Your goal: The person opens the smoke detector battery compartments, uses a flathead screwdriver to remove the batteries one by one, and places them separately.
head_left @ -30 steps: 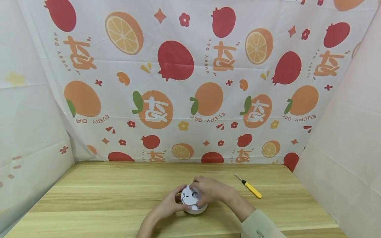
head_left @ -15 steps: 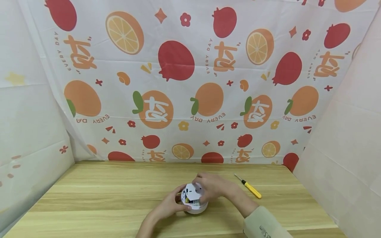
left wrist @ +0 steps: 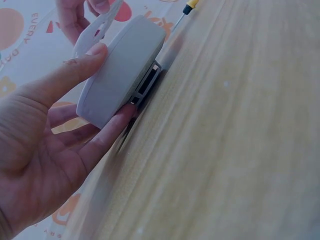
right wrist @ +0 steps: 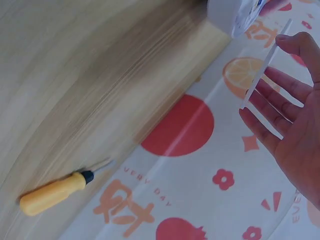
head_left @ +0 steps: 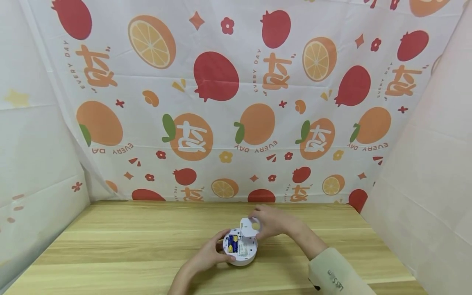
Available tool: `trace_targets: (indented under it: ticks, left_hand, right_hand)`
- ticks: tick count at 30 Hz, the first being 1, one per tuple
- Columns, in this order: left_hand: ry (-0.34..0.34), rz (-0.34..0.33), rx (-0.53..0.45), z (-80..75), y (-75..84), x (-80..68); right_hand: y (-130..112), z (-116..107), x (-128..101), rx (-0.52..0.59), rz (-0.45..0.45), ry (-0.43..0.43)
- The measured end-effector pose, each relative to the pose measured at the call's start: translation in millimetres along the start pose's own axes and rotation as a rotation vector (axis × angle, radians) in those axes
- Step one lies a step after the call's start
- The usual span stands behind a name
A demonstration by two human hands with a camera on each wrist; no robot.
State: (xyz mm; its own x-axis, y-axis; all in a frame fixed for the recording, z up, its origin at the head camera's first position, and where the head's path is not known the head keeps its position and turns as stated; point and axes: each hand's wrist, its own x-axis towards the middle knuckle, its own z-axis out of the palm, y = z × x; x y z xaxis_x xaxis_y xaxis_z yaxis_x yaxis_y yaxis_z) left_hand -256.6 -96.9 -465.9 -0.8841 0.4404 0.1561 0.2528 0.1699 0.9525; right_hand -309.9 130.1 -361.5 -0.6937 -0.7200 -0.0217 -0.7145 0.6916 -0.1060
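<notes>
One white cover (head_left: 245, 230), pinched in your right grip (head_left: 271, 221), tilts apart, beyond the round white device (head_left: 246, 248) your left grip (head_left: 212, 254) holds.

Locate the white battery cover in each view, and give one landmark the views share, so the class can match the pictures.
Head: battery cover below centre, slightly right, held by the right hand.
Left wrist: battery cover near the top, left of centre.
Right wrist: battery cover upper right, almost edge-on.
Shared landmark: the round white device, also at and.
</notes>
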Motion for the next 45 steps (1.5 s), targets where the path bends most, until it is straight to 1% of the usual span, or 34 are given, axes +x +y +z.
trace_targets:
  ticks: [7,10,13,17,25,32,39,45]
  left_hand:
    - [0.006,0.013,0.040,1.0,-0.3,0.1]
    - [0.010,0.012,0.047,0.8,0.4,-0.5]
    - [0.014,0.009,0.032,1.0,1.1,-1.0]
    - [0.013,0.002,0.020,1.0,1.5,-0.8]
    - [0.006,-0.010,0.018,-0.2,1.2,-0.2]
    - [0.007,-0.014,0.018,-0.3,2.1,-1.5]
    - [0.005,-0.018,0.003,1.3,3.1,-2.9]
    - [0.010,-0.018,0.021,1.9,2.8,-3.4]
  right_hand:
    - [17,-1,-5,0.032,0.048,0.006]
    - [26,0,-6,0.030,0.070,0.010]
    - [35,3,-8,0.030,0.088,0.010]
    - [44,7,-12,0.057,0.108,0.016]
    - [57,13,-17,0.110,0.143,0.018]
    - [70,26,-20,0.060,0.157,0.028]
    - [78,39,-23,0.066,0.190,0.023]
    - [80,48,-27,0.053,0.231,0.012]
